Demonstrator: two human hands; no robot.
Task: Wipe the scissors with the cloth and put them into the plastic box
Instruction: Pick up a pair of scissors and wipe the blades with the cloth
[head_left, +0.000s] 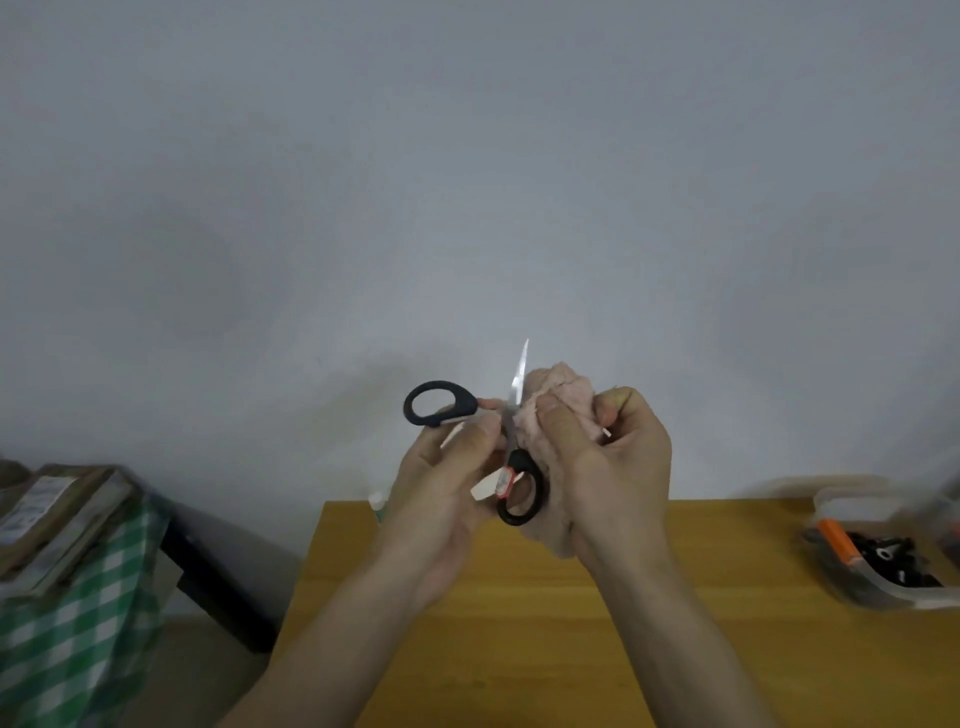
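Black-handled scissors (439, 404) are held up above the table with the blades spread apart. One silver blade points upward; the other is wrapped in a pinkish cloth (563, 395). My left hand (447, 483) grips the scissors near the pivot, between the two handle loops. My right hand (613, 457) clutches the bunched cloth against the blades. A clear plastic box (878, 551) sits at the table's right edge, holding dark small parts and an orange item.
The wooden table (519, 623) lies below my hands against a plain grey wall. To the left stands a green-checked cloth cover (78, 623) with cardboard boxes (57, 509) on top. A small white-capped item (378, 503) peeks out behind my left hand.
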